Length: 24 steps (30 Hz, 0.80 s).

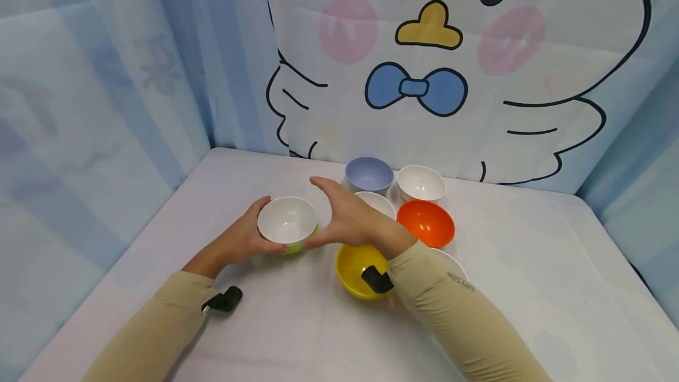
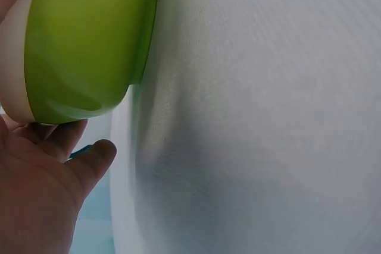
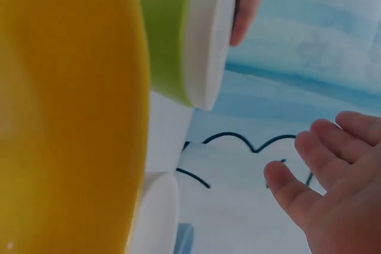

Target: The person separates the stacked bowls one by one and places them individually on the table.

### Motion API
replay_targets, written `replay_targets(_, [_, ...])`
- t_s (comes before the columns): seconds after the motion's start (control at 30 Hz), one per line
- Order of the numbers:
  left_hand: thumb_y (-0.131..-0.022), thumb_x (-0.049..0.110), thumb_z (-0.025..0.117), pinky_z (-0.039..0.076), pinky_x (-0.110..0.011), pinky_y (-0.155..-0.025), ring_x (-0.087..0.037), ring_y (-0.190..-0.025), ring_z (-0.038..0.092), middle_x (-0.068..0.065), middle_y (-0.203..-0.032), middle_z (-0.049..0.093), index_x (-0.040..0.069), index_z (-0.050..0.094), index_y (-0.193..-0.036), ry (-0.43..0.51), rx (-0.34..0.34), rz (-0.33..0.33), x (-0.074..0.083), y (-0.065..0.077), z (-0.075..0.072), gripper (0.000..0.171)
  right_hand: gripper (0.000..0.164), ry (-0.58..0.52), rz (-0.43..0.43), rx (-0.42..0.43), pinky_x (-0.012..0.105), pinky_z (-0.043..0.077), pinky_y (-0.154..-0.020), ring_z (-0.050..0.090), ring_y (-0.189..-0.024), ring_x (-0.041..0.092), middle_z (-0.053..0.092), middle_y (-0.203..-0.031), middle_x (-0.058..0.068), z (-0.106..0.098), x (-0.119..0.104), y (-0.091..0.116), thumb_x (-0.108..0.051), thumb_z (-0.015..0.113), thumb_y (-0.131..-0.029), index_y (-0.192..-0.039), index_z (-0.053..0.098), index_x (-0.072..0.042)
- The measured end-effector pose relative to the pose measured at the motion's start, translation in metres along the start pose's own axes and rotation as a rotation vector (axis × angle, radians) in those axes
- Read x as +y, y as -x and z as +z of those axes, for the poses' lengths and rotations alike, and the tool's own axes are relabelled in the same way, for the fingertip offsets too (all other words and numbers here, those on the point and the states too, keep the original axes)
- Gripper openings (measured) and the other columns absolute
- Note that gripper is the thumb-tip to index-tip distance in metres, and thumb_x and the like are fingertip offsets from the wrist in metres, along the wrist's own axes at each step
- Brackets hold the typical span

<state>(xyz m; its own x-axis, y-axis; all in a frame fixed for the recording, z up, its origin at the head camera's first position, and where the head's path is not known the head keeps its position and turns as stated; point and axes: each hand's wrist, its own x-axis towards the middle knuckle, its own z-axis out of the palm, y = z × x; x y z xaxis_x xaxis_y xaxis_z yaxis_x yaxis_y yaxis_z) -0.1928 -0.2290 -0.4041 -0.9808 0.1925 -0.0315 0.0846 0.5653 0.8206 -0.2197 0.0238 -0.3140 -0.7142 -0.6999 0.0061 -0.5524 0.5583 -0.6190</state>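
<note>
A bowl [image 1: 287, 221] with a white inside and a green outside is held by the left hand [image 1: 245, 236], thumb on its near side and fingers round its far side. The green outer wall [image 2: 83, 40] shows large in the left wrist view, its foot close to the tablecloth. To the right of this bowl is the right hand [image 1: 354, 217], its thumb and fingers spread apart and holding nothing. In the right wrist view, those spread fingers [image 3: 330, 153] stand apart from the bowl. Below the right forearm sits a yellow bowl [image 1: 352, 270], partly covered by a black wrist mount.
Right of centre stand a blue bowl [image 1: 369, 174], a white bowl [image 1: 421, 183] and an orange bowl [image 1: 426, 223]. Two further white bowls are partly hidden by the right hand and sleeve. A white cloth covers the table [image 1: 286, 323]; printed curtains [image 1: 233, 75] hang around it.
</note>
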Motion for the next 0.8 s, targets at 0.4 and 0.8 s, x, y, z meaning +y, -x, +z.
replay_targets(0.4, [-0.071,0.028,0.092,0.037,-0.057,-0.108,-0.042,-0.131,0.043,-0.029,-0.150,0.034,-0.008,0.011,-0.154,0.023,-0.001,0.034,0.000,0.001,0.000,0.122,0.117,0.001,0.090,-0.119,0.042,0.034,-0.114,0.039,-0.138,0.028,0.032,-0.158,0.016,0.025,0.013,-0.044,-0.043,0.090,-0.071,-0.157,0.023,-0.002])
replay_targets(0.8, [-0.070,0.028,0.091,0.038,-0.057,-0.107,-0.042,-0.130,0.043,-0.029,-0.149,0.035,-0.007,0.012,-0.154,0.022,0.003,0.048,-0.004,0.002,-0.001,0.121,0.122,0.014,0.119,-0.127,0.038,0.034,-0.113,0.042,-0.135,0.027,0.037,-0.155,0.016,0.043,0.018,-0.053,-0.041,0.093,-0.067,-0.156,0.022,0.002])
